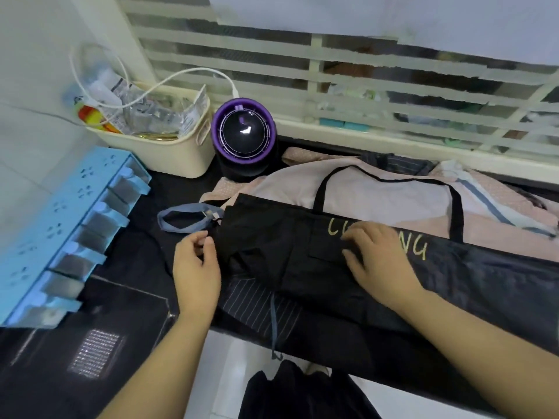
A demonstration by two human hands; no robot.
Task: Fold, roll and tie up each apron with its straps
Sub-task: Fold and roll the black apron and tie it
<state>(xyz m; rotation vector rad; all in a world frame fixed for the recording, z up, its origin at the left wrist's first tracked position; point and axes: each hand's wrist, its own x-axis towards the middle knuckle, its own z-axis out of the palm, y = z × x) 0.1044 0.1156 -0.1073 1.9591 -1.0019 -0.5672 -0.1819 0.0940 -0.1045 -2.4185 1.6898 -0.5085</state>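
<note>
- Head view: the black apron (290, 255) is lying spread across the desk (178, 189), on top of a pink apron (378, 201) and a striped apron (260, 300), and its near part is hanging over the front of the desk
- The left hand (196, 264) is pinching the left edge of the black apron between the thumb and the curled fingers (193, 241)
- The right hand (378, 258) is lying flat with straight fingers and is pressing the cloth down over the yellow lettering (419, 246)
- The neck strap (390, 179) is resting as a loop on the pink apron, behind the right hand
- The step in hand is probably the first fold, the side edge going over toward the middle
- To do it well, the left hand should be lifting only the black layer; a grey-blue strap (181, 220) of another apron is lying just beside it and could be caught
- The right hand should be holding the middle firmly, so the aprons underneath are not sliding with it
- The straps should be staying outside the fold, free for the tying later
</note>
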